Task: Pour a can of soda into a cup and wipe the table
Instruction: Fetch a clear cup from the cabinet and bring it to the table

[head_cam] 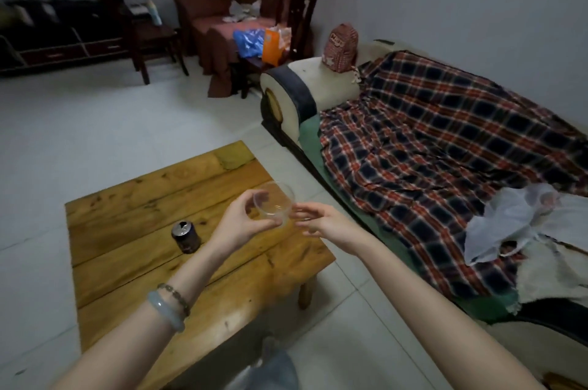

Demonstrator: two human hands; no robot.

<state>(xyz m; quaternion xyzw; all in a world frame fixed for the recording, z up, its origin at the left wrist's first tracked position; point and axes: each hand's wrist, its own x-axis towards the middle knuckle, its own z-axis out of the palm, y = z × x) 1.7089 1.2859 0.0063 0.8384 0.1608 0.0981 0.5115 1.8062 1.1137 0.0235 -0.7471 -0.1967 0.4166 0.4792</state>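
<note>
Table (127, 214) beside plaid sofa (413, 135) bears can (186, 237); left hand (241, 224) grips cup (276, 202), right hand (324, 221) spread.

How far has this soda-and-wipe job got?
Done: the can stands opened on the table. In hand: the left hand holds the clear cup above the table, right hand beside it. Left: pouring, since the cup looks empty, then wiping; no rag on the table.

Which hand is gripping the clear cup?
The left hand, the one with bracelets on its wrist, curls round the cup; the right hand is beside it with fingers straight.
</note>
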